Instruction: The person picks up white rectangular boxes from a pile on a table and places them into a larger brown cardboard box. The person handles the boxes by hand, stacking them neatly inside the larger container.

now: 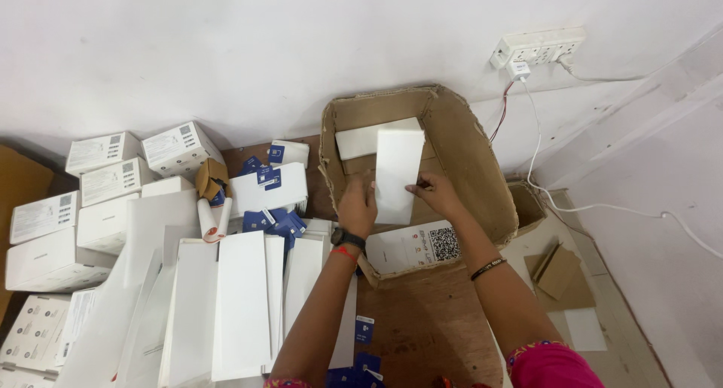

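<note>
Both hands, left hand [357, 207] and right hand [437, 194], close their grip on a tall white box [398, 173] standing upright inside the brown cardboard carton [471, 162] by the wall. Another white box [360, 140] lies behind it. Flat white boxes [241, 305] crowd the surface's left side, with small blue cards [275, 224] among them.
</note>
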